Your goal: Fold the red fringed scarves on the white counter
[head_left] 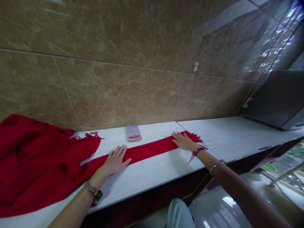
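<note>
A red scarf (149, 151) with fringed ends lies on a white counter. Its right part is laid out as a long narrow flat strip, while the left part spreads in a loose rumpled heap. My left hand (116, 161) rests flat on the strip near the heap, fingers stretched out. Close to the fringe at the right end, my right hand (182, 141) also lies flat on the cloth with its fingers extended. Neither hand grips the fabric.
Behind the strip, a phone-like flat object (133, 133), partly blurred, lies on the white counter (147, 172). A brown marbled tile wall (133, 91) rises along the back edge. A large grey box-shaped object (277, 98) stands at the counter's far right.
</note>
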Demonstrator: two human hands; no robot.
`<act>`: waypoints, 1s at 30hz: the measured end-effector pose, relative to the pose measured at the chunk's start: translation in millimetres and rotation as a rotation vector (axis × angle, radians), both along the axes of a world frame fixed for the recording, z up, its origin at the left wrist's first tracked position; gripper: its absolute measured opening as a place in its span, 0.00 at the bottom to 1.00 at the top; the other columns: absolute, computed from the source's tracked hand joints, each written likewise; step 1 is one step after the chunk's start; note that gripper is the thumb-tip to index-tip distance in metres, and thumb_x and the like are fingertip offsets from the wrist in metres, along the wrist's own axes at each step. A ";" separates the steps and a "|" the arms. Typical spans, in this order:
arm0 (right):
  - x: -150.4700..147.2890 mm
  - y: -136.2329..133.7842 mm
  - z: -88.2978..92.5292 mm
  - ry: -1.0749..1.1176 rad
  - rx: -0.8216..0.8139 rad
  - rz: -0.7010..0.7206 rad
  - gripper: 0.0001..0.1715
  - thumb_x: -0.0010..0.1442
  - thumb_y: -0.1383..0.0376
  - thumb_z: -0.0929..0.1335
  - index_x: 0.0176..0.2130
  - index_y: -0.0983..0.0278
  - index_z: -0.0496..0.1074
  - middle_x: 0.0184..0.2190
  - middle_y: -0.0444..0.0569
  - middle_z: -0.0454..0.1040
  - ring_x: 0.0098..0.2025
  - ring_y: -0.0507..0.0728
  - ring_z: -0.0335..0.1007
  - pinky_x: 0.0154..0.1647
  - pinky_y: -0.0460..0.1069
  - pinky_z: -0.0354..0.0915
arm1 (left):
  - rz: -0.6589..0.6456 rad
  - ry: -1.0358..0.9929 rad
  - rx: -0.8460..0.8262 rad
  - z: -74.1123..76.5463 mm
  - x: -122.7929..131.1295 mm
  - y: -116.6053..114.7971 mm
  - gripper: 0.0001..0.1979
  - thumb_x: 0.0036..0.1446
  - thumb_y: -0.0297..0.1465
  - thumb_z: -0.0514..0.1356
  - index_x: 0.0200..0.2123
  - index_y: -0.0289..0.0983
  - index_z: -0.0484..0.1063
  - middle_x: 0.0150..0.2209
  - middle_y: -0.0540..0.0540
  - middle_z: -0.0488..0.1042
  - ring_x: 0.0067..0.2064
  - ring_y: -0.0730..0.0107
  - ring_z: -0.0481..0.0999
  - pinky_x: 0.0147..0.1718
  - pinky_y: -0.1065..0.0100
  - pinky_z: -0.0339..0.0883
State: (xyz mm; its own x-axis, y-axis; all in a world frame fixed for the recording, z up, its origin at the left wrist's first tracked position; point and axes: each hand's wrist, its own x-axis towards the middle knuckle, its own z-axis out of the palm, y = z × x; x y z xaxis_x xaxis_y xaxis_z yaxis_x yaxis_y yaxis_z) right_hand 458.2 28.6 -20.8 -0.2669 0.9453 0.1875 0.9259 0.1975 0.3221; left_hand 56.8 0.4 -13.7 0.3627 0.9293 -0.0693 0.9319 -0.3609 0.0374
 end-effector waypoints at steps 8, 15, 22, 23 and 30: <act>-57.4 -17.2 11.1 0.106 0.035 0.273 0.24 0.63 0.66 0.52 0.57 0.66 0.57 0.60 0.60 0.51 0.62 0.66 0.41 0.52 0.70 0.49 | -0.047 -0.070 0.090 -4.9 1.4 1.1 0.36 0.55 0.49 0.43 0.61 0.33 0.46 0.63 0.41 0.42 0.63 0.55 0.39 0.57 0.52 0.37; -194.8 -33.8 -0.8 0.358 -0.171 0.544 0.30 0.63 0.56 0.52 0.60 0.68 0.49 0.61 0.55 0.49 0.62 0.60 0.40 0.58 0.63 0.44 | -0.077 -0.086 0.047 1.3 0.0 -2.7 0.39 0.54 0.52 0.44 0.61 0.32 0.47 0.62 0.37 0.44 0.63 0.55 0.40 0.57 0.54 0.38; -187.7 -38.9 -0.4 0.393 -0.158 0.561 0.29 0.63 0.55 0.55 0.59 0.65 0.52 0.59 0.54 0.54 0.61 0.60 0.45 0.58 0.63 0.44 | -0.065 -0.061 -0.052 8.4 -2.6 -5.3 0.46 0.49 0.56 0.45 0.61 0.30 0.41 0.63 0.36 0.39 0.63 0.53 0.36 0.57 0.53 0.37; -187.2 -39.3 -0.4 0.410 -0.151 0.574 0.29 0.62 0.55 0.56 0.59 0.65 0.54 0.59 0.53 0.55 0.61 0.60 0.46 0.58 0.63 0.45 | -0.065 -0.060 -0.068 9.3 -3.1 -5.6 0.46 0.49 0.56 0.46 0.62 0.29 0.41 0.63 0.36 0.38 0.63 0.53 0.36 0.57 0.53 0.37; -191.2 -39.1 -5.2 0.538 -0.023 0.781 0.14 0.59 0.64 0.63 0.44 0.64 0.72 0.45 0.52 0.72 0.49 0.54 0.65 0.52 0.51 0.59 | -0.334 -0.203 0.077 25.7 -9.3 -4.8 0.32 0.47 0.45 0.59 0.54 0.38 0.59 0.56 0.39 0.59 0.56 0.57 0.57 0.52 0.62 0.52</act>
State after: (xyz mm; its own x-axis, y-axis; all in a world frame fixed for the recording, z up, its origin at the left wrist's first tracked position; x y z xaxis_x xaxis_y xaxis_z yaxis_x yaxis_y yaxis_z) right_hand 267.0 -10.5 -26.0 -0.7085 0.5410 0.4531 0.5527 0.8246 -0.1206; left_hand 47.5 -4.4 12.0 0.6451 0.7576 0.0995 0.7393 -0.6517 0.1696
